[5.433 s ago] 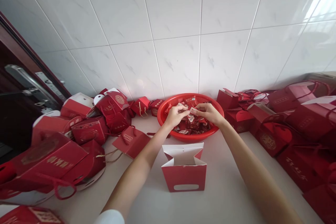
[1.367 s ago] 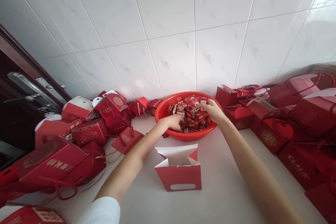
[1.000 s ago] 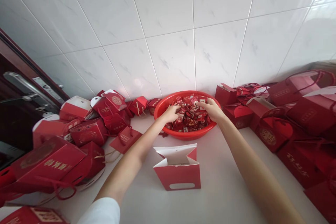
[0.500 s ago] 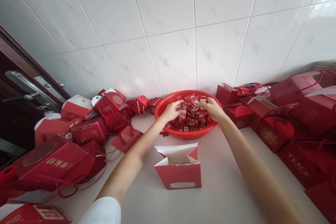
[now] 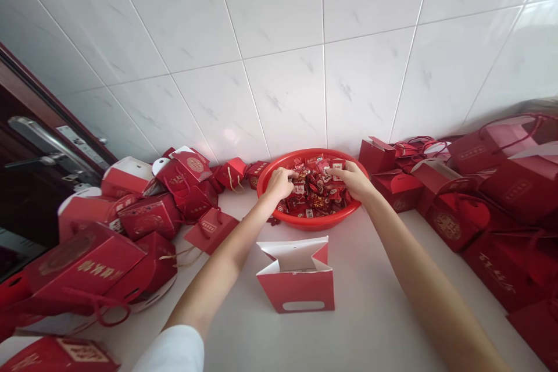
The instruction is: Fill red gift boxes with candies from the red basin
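Note:
A red plastic basket (image 5: 311, 223) full of red-wrapped candies (image 5: 320, 197) stands against the wall. My left hand (image 5: 280, 183) is over its left side, fingers curled together at the candies; whatever they pinch is too small to make out. On the right side, my right hand (image 5: 354, 179) has its thumb and fingers on a red and white candy packet (image 5: 337, 168). Nearer to me, between my forearms, a red paper gift box (image 5: 299, 292) stands upright with its white-lined top open.
Red gift boxes (image 5: 148, 218) with cord handles are heaped on the left of the white table (image 5: 366, 314). More red boxes and bags (image 5: 453, 221) crowd the right side. A tiled wall (image 5: 283, 99) rises behind, and a door handle (image 5: 43, 139) is at far left.
My left hand has shifted slightly left in the basket, and its fingers have curled in. My right hand stays at nearly the same spot. The open box has not moved.

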Demonstrator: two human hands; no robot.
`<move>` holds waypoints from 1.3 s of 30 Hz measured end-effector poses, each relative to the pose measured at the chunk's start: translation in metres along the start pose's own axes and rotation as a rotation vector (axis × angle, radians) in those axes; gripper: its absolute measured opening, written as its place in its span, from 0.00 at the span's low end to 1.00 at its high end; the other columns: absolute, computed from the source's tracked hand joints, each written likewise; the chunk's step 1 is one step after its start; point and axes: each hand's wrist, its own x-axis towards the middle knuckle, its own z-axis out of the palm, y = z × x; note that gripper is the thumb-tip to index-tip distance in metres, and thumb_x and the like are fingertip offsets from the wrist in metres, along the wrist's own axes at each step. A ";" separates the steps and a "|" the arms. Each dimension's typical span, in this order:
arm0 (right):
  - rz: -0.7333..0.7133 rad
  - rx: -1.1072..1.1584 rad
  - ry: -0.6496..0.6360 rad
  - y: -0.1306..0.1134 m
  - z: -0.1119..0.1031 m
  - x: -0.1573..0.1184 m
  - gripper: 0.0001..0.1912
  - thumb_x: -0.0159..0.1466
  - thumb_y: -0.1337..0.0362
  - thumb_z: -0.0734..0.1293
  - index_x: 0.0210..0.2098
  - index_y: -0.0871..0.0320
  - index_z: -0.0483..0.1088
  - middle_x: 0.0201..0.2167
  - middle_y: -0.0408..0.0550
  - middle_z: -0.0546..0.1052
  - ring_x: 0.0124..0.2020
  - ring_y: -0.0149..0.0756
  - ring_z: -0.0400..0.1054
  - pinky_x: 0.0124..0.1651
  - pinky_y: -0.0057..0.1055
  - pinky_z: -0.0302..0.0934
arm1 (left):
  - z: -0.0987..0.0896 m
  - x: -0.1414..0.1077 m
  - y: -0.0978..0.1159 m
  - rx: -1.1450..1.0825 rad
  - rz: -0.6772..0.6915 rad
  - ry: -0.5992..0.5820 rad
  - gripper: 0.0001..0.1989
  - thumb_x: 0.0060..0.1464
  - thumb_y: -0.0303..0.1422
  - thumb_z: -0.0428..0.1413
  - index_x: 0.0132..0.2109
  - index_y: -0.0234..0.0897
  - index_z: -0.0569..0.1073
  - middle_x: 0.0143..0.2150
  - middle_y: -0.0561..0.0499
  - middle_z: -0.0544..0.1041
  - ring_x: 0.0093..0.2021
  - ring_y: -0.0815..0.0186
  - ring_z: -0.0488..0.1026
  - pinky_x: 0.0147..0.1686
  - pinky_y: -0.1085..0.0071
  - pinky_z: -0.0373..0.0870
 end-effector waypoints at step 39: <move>0.017 0.168 0.131 -0.003 -0.001 0.003 0.06 0.52 0.71 0.73 0.28 0.57 0.72 0.27 0.45 0.78 0.28 0.34 0.73 0.27 0.28 0.73 | -0.008 -0.016 0.024 -0.374 0.386 0.003 0.20 0.51 0.19 0.53 0.46 0.38 0.81 0.56 0.46 0.77 0.52 0.61 0.77 0.52 0.66 0.74</move>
